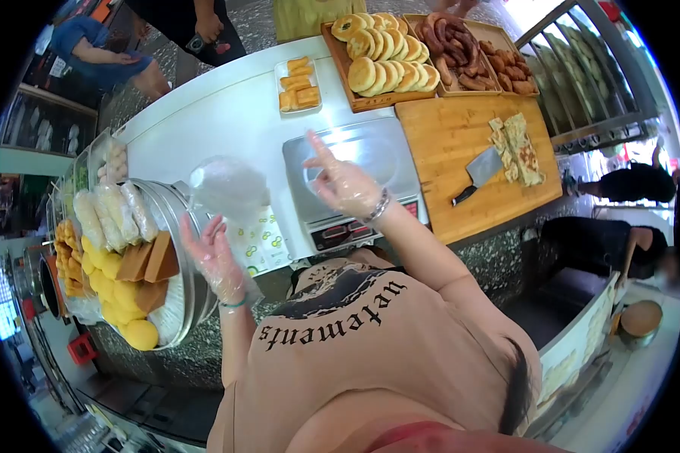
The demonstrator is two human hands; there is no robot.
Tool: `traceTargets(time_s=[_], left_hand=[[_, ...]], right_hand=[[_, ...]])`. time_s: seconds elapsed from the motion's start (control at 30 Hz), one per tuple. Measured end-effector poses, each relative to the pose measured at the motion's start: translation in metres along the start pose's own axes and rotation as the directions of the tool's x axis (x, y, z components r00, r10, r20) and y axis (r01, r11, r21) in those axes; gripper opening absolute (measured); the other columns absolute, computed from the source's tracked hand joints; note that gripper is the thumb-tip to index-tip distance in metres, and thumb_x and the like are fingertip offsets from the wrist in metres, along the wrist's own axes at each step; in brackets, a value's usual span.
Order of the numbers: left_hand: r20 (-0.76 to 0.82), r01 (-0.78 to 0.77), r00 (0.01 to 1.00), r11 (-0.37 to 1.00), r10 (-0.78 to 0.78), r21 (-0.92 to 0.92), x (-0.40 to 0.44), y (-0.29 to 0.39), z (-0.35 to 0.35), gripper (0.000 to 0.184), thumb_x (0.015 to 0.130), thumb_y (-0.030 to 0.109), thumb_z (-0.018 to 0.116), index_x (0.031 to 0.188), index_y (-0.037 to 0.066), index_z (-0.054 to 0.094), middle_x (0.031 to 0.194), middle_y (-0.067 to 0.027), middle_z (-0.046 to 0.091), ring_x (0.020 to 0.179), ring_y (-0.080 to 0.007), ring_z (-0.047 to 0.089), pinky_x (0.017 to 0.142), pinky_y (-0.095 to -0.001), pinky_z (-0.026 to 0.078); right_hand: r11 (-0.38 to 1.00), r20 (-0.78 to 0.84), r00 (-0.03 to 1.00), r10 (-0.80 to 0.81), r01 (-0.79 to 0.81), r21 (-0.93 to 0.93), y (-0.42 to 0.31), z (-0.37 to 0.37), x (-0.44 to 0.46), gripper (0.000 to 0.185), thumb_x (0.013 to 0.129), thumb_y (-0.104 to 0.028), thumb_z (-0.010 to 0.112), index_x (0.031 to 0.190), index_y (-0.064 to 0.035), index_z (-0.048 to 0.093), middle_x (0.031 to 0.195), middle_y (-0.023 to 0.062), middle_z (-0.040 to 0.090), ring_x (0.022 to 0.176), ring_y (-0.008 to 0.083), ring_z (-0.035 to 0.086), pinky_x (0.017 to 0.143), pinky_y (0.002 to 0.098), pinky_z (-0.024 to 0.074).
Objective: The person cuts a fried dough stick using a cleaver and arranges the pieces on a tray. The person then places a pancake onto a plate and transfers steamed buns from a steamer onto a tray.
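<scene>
My left hand [217, 260], in a clear plastic glove, is raised with its fingers apart beside the steamer tray, holding nothing. Also gloved, my right hand [345, 181] hovers over the metal scale [295, 155], its fingers spread and empty. Between my hands a clear plastic bag [228, 185] rests on the white counter, over a sheet with green print [263, 243]. Yellow buns [113, 291], brown blocks [161, 258] and wrapped white rolls [113, 215] fill the round steamer tray [193, 291].
A wooden board [446, 162] carries a cleaver [482, 167] and cut flatbread [520, 151]. Behind stand trays of round breads [378, 75], sausages [449, 45] and fried pieces [510, 68], plus a small white tray [282, 72]. People stand across the counter and at the right.
</scene>
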State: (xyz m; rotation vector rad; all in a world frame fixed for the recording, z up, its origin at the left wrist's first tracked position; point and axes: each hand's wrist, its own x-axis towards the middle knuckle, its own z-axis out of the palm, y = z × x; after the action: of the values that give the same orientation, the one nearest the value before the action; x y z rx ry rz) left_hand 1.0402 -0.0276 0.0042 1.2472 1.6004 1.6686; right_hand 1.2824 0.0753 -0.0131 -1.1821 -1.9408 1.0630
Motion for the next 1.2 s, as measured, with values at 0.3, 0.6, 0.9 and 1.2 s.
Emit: traceTargets(time_s=[0.3,0.6,0.9,1.2], left_hand=[[0.163,0.052,0.986,0.995,-0.038,-0.082,-0.019,0.000,0.047,0.065,0.089,0.000,0.045,0.146,0.002,0.014,0.150,-0.0100,0.019,0.108,-0.0222,0.052,0.093,-0.0347,0.043],[0.225,0.145,0.968,0.982,-0.114,-0.125,-0.016,-0.017,0.052,0.067,0.090,0.006,0.050,0.146,0.004,0.013,0.148,-0.0091,0.024,0.108,-0.0208,0.052,0.094,-0.0345,0.042],[0.219,0.182,0.964,0.976,-0.151,-0.124,-0.027,-0.019,0.058,0.067,0.091,0.005,0.049,0.146,0.003,0.012,0.126,-0.0110,0.046,0.106,-0.0198,0.054,0.092,-0.0343,0.044],[0.244,0.261,0.941,0.962,-0.234,-0.084,-0.025,-0.045,0.048,0.067,0.090,0.004,0.050,0.146,0.000,0.013,0.135,-0.0128,0.039,0.105,-0.0186,0.055,0.091,-0.0325,0.043]], right_hand=[[0.981,0.004,0.990,0.142,-0.140,-0.135,0.042,-0.061,-0.043,0.082,0.082,-0.007,0.055,0.149,-0.0126,0.007,0.107,0.0157,0.065,0.071,0.0261,0.064,0.071,0.0367,0.0515],[0.924,-0.220,0.918,0.330,-0.362,-0.126,0.086,-0.086,-0.073,0.082,0.082,-0.008,0.056,0.148,-0.0112,0.009,0.097,0.0154,0.067,0.068,0.0266,0.063,0.066,0.0363,0.0514],[0.920,-0.228,0.939,0.257,-0.310,-0.240,0.101,-0.092,-0.001,0.076,0.084,-0.015,0.057,0.148,-0.0161,0.017,0.089,0.0146,0.066,0.076,0.0269,0.063,0.073,0.0366,0.0497],[0.957,-0.158,0.966,0.206,-0.233,-0.173,0.098,-0.055,0.020,0.075,0.083,-0.012,0.056,0.148,-0.0143,0.017,0.084,0.0161,0.065,0.079,0.0324,0.064,0.076,0.0378,0.0494]])
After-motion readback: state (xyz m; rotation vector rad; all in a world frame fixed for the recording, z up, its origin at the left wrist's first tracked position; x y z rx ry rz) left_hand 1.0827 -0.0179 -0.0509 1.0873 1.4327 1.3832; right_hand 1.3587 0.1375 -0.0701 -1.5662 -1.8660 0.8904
